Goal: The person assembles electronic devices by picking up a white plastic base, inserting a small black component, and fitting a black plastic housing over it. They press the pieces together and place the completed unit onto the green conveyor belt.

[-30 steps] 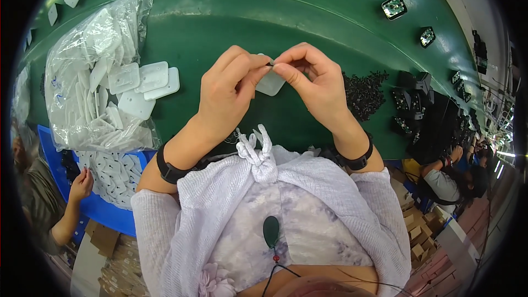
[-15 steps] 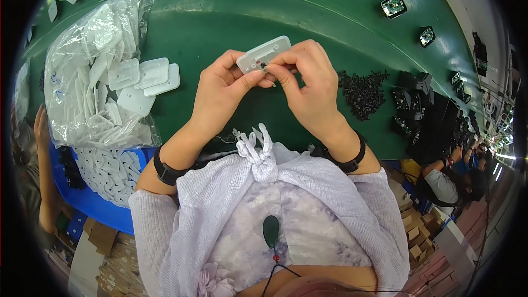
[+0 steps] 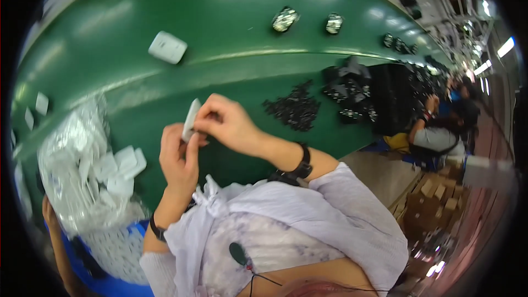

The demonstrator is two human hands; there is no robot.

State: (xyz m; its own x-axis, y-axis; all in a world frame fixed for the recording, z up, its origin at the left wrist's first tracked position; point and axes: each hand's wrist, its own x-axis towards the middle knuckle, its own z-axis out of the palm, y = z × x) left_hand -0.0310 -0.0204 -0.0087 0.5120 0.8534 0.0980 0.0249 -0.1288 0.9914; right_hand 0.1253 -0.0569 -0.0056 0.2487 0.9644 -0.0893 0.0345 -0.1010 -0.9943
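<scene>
A white plastic cover plate [image 3: 192, 119] is held up over the green table between my two hands, now seen nearly edge-on. My left hand [image 3: 179, 157] is closed on its lower end, fingers behind and thumb in front. Against the plate's face, my right hand [image 3: 228, 124] is pinched; whatever small thing its fingertips hold is hidden. Right of my hands lies a pile of small black parts [image 3: 297, 105]. At the left, a clear plastic bag [image 3: 71, 159] spills several white cover plates [image 3: 124, 168] onto the table.
A blue bin [image 3: 118, 287] with small white pieces stands below the bag. Black housings [image 3: 352, 91] are heaped at the right. Farther off on the green table [image 3: 231, 33] lie a white cover [image 3: 168, 47] and circuit-board units [image 3: 285, 19]. Another person's arm [image 3: 59, 247] shows at far left.
My view has swung to the right, so the scene sits lower and further left. The plate has turned from its face showing to nearly edge-on. Both hands remain at it.
</scene>
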